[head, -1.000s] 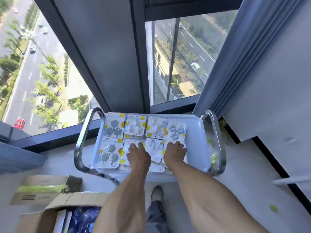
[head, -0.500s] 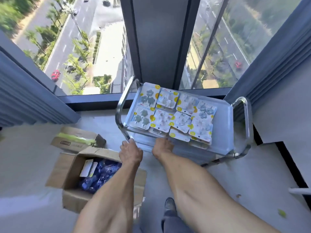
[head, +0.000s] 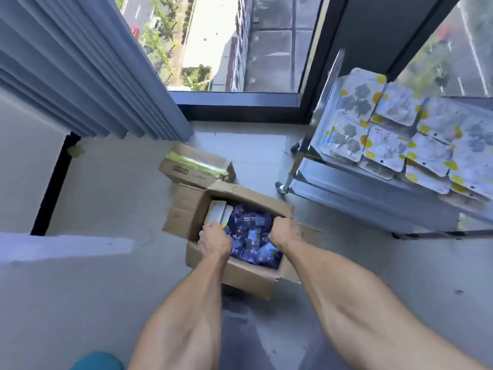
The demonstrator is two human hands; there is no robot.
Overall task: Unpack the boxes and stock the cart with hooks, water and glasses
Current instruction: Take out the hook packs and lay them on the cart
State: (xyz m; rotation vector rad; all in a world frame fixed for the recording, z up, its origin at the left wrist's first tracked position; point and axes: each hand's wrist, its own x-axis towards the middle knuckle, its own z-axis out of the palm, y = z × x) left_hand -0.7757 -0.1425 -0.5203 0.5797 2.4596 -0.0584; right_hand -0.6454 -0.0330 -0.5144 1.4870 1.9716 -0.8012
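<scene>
An open cardboard box on the floor holds a blue-wrapped pack of water bottles and white packs at its left side. Both my hands are down in this box. My left hand is at the left side of the bottles, beside the white packs, fingertips hidden. My right hand has its fingers curled down at the right side of the bottles, close to the box wall. The steel cart stands to the right, its top shelf covered with several blister packs of hooks.
A second, closed cardboard box with green tape lies behind the open one. Blue curtains hang at left, and a floor-to-ceiling window is ahead. A white ledge juts in from the left. Bare floor surrounds the boxes.
My hands have left the cart's top shelf and dropped down-left into the open box. The view has swung left and down, so the cart now sits at the right edge.
</scene>
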